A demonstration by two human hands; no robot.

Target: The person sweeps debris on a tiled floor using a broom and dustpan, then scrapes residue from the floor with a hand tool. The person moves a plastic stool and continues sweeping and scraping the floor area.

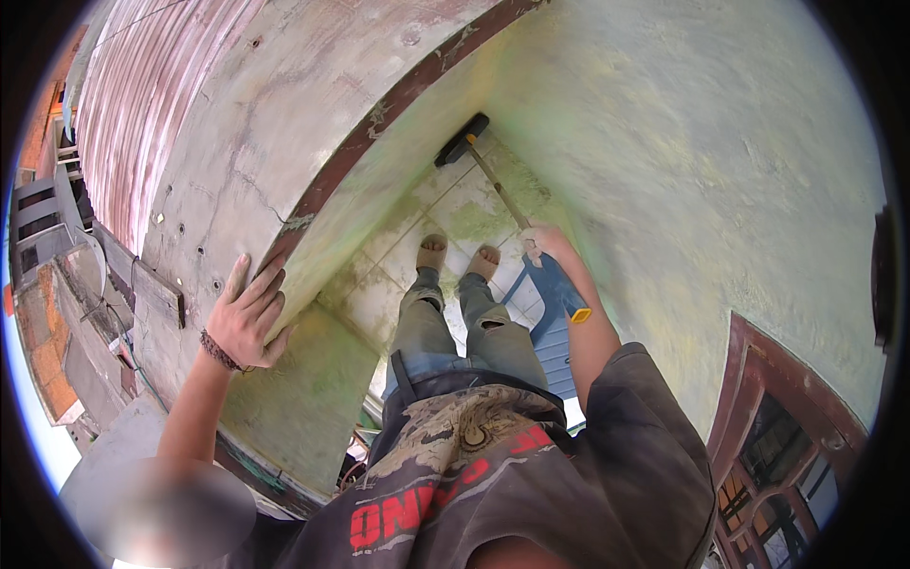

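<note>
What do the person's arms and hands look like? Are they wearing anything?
The left grip is a bare hand, with a dark, braided-looking bracelet around its wrist. The right grip is a bare hand too, with no bracelet that I can see. The right arm comes out of a loose, dark short sleeve.

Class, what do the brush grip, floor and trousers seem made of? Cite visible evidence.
Brush grip: probably plastic, smooth-looking, blue with a yellow end.
Floor: likely ceramic tile, pale, green-stained, with straight joint lines.
Trousers: seemingly denim, matte, faded, torn at a knee.
</note>
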